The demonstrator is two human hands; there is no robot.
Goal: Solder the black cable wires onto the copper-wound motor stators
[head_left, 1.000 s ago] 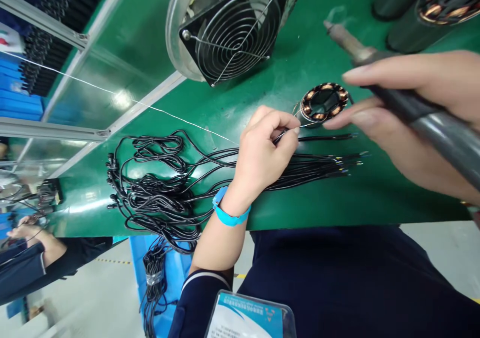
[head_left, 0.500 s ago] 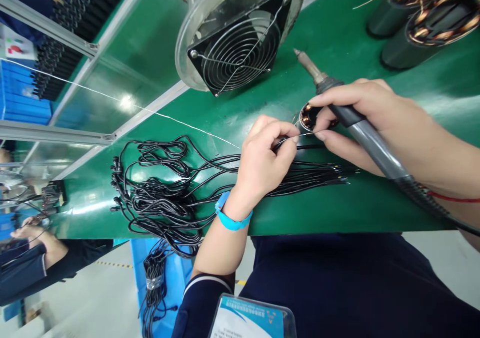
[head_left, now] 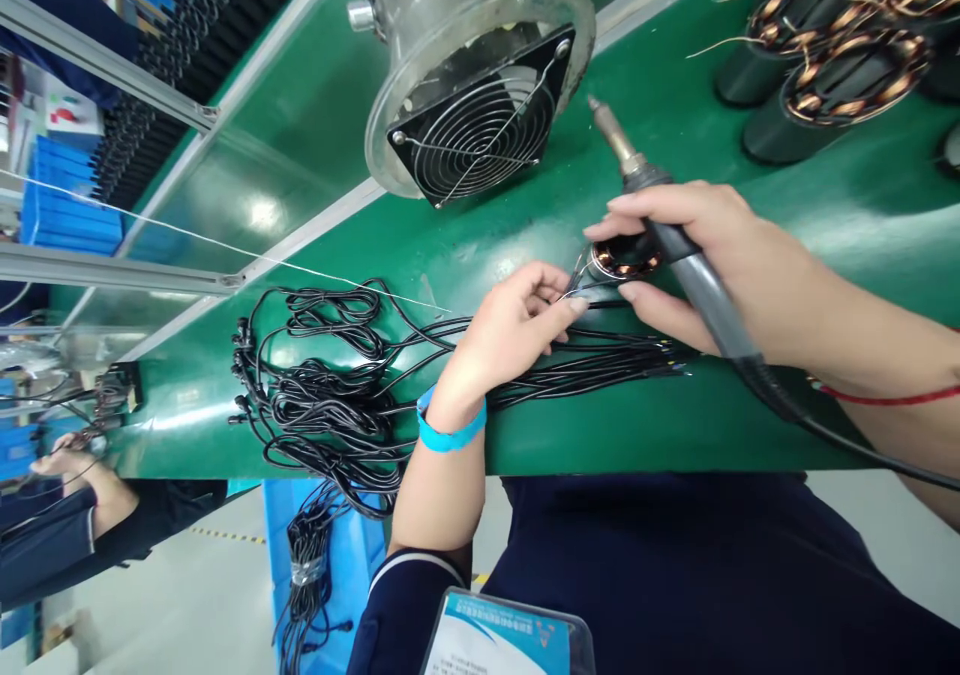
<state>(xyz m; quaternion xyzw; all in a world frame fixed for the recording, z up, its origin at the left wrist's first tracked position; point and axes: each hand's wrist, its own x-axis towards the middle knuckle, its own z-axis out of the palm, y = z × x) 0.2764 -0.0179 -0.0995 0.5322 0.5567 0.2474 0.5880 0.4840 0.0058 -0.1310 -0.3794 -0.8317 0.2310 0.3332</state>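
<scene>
gripping the soldering iron (head_left: 703, 292): right hand (head_left: 761, 280) | left hand (head_left: 506, 327) apart from it, at thin wires (head_left: 580, 273), pinch unclear | wound coil (head_left: 625, 267) on glossy green bench (head_left: 585, 442), partly hidden by right hand | black cables (head_left: 330, 400) leftward | caged fan (head_left: 487, 140) beyond | far left: co-worker's hand (head_left: 61, 458), silvery rail (head_left: 105, 61), blue bin (head_left: 71, 210)
</scene>
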